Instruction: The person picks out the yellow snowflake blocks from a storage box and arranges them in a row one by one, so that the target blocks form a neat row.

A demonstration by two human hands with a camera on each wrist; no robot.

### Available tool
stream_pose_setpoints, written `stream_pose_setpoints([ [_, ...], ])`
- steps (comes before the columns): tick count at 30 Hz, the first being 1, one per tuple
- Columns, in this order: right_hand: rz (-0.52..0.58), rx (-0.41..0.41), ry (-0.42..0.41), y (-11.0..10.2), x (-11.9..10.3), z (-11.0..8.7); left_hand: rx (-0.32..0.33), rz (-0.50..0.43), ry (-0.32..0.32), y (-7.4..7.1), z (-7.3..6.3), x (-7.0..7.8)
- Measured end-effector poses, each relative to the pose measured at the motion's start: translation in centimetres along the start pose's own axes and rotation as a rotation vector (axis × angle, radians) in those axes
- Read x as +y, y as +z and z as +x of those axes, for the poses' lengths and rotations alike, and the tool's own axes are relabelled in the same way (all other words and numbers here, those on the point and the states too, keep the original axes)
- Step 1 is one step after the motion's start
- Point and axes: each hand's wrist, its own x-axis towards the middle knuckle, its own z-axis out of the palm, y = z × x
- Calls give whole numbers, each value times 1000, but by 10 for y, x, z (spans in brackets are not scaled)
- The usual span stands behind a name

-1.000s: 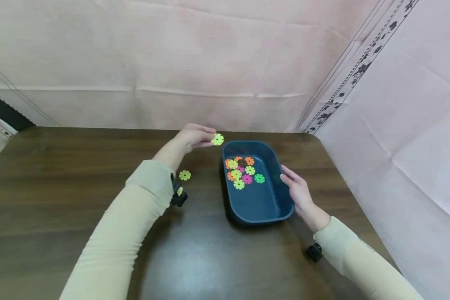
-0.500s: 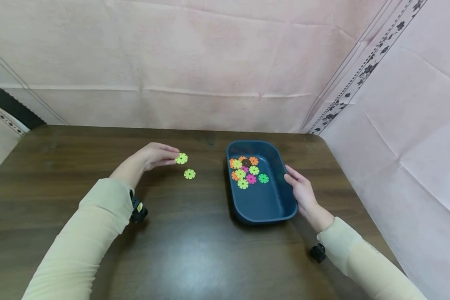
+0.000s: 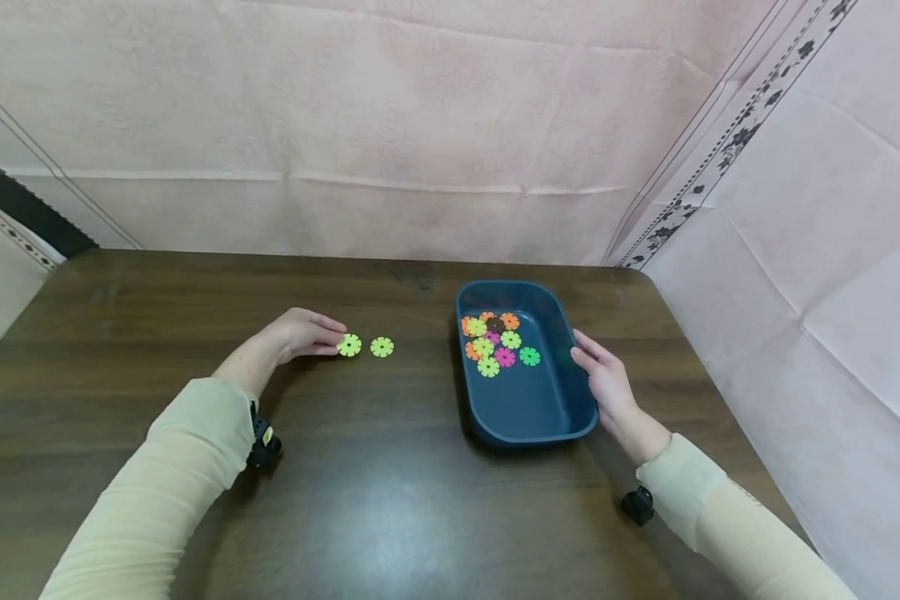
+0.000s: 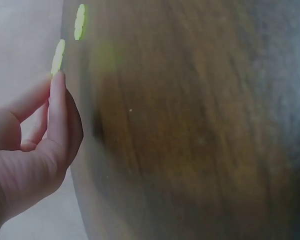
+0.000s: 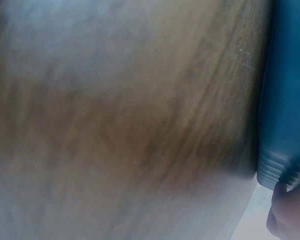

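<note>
Between thumb and fingers, my left hand [image 3: 296, 337] pinches a yellow-green flower-shaped disc [image 3: 349, 345] by its edge. Just to the right of it is a second yellow-green flower disc [image 3: 382, 347]. The left wrist view shows the held disc [image 4: 58, 56] nearly edge-on at the fingertips, with the other disc [image 4: 79, 22] beyond it. My right hand [image 3: 607, 387] grips the right side of a dark blue rectangular tub [image 3: 532, 412], thumb at the rim. Inside the tub, toward its far left, lie several flower discs in orange, yellow, pink, green and brown.
A brown wooden table [image 3: 330, 500] bears the tub. Pale cloth [image 3: 420, 125] hangs along the table's far edge, and another cloth [image 3: 832, 250] with a floral border closes off the right side.
My left hand has moved left and toward me with the pinched disc, from near the tub to beside the second disc. My right hand keeps its grip on the tub.
</note>
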Motion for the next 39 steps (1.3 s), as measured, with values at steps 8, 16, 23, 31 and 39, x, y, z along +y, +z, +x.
stream_pose_setpoints([
  [8, 11, -4, 5, 0, 0, 0, 132, 102, 25, 7, 1, -3],
  [16, 9, -4, -1, -1, -1, -1, 195, 163, 62, 11, 6, 8],
  [23, 19, -6, -5, 0, 0, -1, 108, 50, 171, 45, 16, 55],
  [31, 28, 6, -29, 1, 1, -2, -13, -13, 286, 116, 28, 111],
  [39, 48, 5, -31, 1, 3, -4, -46, -25, 293, 171, 45, 122],
])
